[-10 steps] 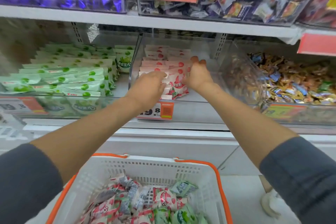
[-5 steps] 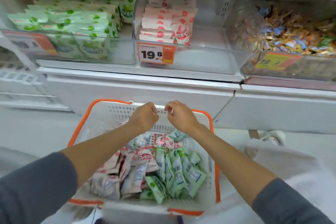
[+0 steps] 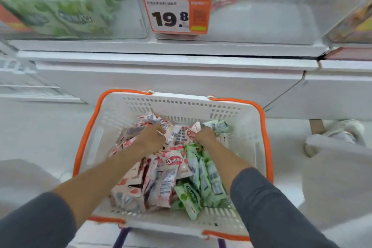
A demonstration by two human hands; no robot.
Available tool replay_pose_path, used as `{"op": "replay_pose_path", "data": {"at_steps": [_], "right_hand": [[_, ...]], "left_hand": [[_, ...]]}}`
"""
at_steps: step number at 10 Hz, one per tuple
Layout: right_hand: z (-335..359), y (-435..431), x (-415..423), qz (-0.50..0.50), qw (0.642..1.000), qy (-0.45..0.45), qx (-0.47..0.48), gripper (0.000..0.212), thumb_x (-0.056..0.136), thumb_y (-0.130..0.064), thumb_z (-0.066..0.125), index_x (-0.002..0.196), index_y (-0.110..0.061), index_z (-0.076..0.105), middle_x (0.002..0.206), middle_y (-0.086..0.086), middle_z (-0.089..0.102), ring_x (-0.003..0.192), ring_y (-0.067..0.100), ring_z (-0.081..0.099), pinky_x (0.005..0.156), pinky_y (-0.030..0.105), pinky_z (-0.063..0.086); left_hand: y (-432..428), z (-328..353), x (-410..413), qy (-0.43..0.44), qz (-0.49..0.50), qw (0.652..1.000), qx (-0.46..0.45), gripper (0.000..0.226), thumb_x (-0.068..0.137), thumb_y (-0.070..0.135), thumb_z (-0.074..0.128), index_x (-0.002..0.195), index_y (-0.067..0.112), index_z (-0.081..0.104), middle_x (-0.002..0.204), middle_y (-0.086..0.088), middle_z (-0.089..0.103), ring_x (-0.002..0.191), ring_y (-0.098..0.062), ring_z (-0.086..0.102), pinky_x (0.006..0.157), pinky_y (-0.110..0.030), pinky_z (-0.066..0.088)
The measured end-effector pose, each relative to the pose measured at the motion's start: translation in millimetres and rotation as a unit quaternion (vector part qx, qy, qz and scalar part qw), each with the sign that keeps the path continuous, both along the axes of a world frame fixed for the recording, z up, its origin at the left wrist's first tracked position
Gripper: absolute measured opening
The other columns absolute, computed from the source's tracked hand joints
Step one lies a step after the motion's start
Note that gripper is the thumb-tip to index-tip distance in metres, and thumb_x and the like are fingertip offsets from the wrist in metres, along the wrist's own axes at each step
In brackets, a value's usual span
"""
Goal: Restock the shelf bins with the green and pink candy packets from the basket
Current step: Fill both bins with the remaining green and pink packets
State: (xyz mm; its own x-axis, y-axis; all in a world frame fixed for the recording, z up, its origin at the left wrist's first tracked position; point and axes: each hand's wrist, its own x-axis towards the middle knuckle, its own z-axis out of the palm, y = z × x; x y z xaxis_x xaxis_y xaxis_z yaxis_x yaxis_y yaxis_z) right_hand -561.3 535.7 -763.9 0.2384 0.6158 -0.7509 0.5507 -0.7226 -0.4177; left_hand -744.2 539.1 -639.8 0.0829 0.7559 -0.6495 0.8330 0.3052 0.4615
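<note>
- The green bin [image 3: 128,16] is sitting at eleven o'clock on the shelf, already holding stacked stock behind its clear front wall.
- The basket [image 3: 181,104] is standing below at six o'clock, and both arms are reaching into it.
- The pink packets [image 3: 141,179] are lying heaped across the basket's left and middle, from seven round to twelve o'clock.
- The left hand [image 3: 150,139] is digging in at the pile's far side, its fingers curling over and gripping pink packets there.
- The price tag [image 3: 177,15] is hanging at twelve o'clock on the pink bin [image 3: 261,18], whose right part is looking bare.
- The right hand [image 3: 205,135] is working at one o'clock of the pile. A pink packet is crumpling against its thumb side, but its fingertips are lying buried, so I cannot tell whether it is gripping anything.
- The green packets [image 3: 201,179] are lying in the basket's right half, around five o'clock, with one more at the far wall just beside the right hand.
- Handling judgement: these packets are looking light, soft and crinkly, with glossy film that is probably sliding easily. Pinching several flat across their middles is likely safer than tugging at a sealed edge. Squeezing hard is risking crushed candy.
- Sorting by colour before lifting is likely saving a second trip.
</note>
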Motion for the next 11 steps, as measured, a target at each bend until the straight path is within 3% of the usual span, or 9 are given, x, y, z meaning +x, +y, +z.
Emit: {"op": "replay_pose_path", "data": {"at_steps": [1,2,3,4,5,6,7,9,11], "right_hand": [[37.1,7.2,2.5,0.075,0.995,0.007,0.062,0.033,0.087,-0.021,0.071,0.118,-0.012,0.066,0.096,0.005,0.069,0.079,0.016,0.062,0.058,0.019,0.045],[99.6,11.2,15.3,0.169,0.975,0.031,0.139,0.005,0.087,-0.021,0.071,0.086,-0.017,0.070,0.075,-0.004,0.057,0.067,0.013,0.053,0.053,0.022,0.038],[174.8,12.8,35.7,0.198,0.955,0.121,0.182,0.022,0.083,-0.022,0.076,0.067,-0.016,0.062,0.064,-0.010,0.054,0.059,0.006,0.049,0.054,0.021,0.036],[247.9,14.9,55.4,0.200,0.941,0.151,0.226,0.011,0.082,-0.013,0.077,0.081,-0.007,0.067,0.073,-0.003,0.058,0.063,0.003,0.053,0.059,0.016,0.043],[310.7,15.8,73.5,0.241,0.925,0.114,0.269,0.020,0.080,-0.007,0.077,0.097,0.002,0.072,0.085,0.004,0.069,0.067,-0.003,0.058,0.065,0.012,0.048],[369.7,24.3,93.5,0.256,0.913,0.061,0.312,0.020,0.079,-0.006,0.077,0.093,0.007,0.071,0.080,0.010,0.068,0.065,0.000,0.055,0.062,0.012,0.048],[432.1,39.3,113.8,0.244,0.881,-0.009,0.406,0.015,0.080,-0.013,0.078,0.084,-0.001,0.070,0.068,-0.003,0.062,0.061,-0.001,0.048,0.058,0.015,0.040],[465.5,105.1,144.5,0.258,0.833,-0.180,0.455,0.011,0.082,-0.018,0.074,0.078,-0.012,0.065,0.070,0.000,0.059,0.068,0.013,0.050,0.063,0.028,0.038],[410.6,177.5,110.1,0.322,0.837,-0.236,0.374,0.014,0.084,-0.017,0.068,0.079,-0.008,0.058,0.079,0.007,0.058,0.076,0.023,0.054,0.061,0.032,0.036]], "left_hand": [[5.7,-0.1,-9.0,-0.010,0.016,1.000,0.015,0.022,0.090,0.002,0.050,0.107,0.014,0.058,0.102,-0.007,0.061,0.070,-0.015,0.054,0.060,-0.024,0.048],[11.2,17.3,-3.9,-0.049,-0.019,0.998,0.044,0.032,0.089,0.007,0.065,0.116,0.019,0.054,0.117,0.000,0.056,0.090,-0.015,0.056,0.072,-0.026,0.051],[13.6,58.0,18.9,-0.175,-0.057,0.983,0.015,0.057,0.076,0.013,0.082,0.124,0.022,0.052,0.107,0.015,0.060,0.088,-0.002,0.062,0.077,-0.019,0.052],[22.0,98.7,43.4,-0.219,-0.099,0.969,0.050,0.038,0.072,0.014,0.085,0.106,0.016,0.070,0.087,0.009,0.073,0.074,-0.001,0.069,0.068,-0.021,0.056],[33.3,140.0,61.6,-0.201,-0.129,0.961,0.139,0.024,0.071,0.020,0.087,0.089,0.010,0.074,0.075,-0.002,0.074,0.060,-0.006,0.065,0.058,-0.030,0.053],[43.4,187.5,77.9,-0.208,-0.166,0.935,0.235,0.032,0.065,0.028,0.090,0.090,0.017,0.073,0.079,0.004,0.072,0.057,0.004,0.054,0.057,-0.017,0.043],[60.5,233.0,86.9,-0.233,-0.166,0.889,0.358,0.046,0.068,0.038,0.086,0.106,0.026,0.063,0.090,0.011,0.070,0.074,0.002,0.063,0.068,-0.017,0.049],[120.7,267.8,87.7,-0.072,-0.150,0.849,0.502,0.037,0.095,0.010,0.049,0.132,0.017,0.056,0.127,-0.002,0.061,0.113,-0.021,0.058,0.098,-0.036,0.046],[173.7,257.6,96.5,0.024,-0.189,0.875,0.445,0.051,0.089,-0.006,0.042,0.136,0.013,0.053,0.133,-0.012,0.057,0.106,-0.027,0.059,0.086,-0.036,0.051]]}}
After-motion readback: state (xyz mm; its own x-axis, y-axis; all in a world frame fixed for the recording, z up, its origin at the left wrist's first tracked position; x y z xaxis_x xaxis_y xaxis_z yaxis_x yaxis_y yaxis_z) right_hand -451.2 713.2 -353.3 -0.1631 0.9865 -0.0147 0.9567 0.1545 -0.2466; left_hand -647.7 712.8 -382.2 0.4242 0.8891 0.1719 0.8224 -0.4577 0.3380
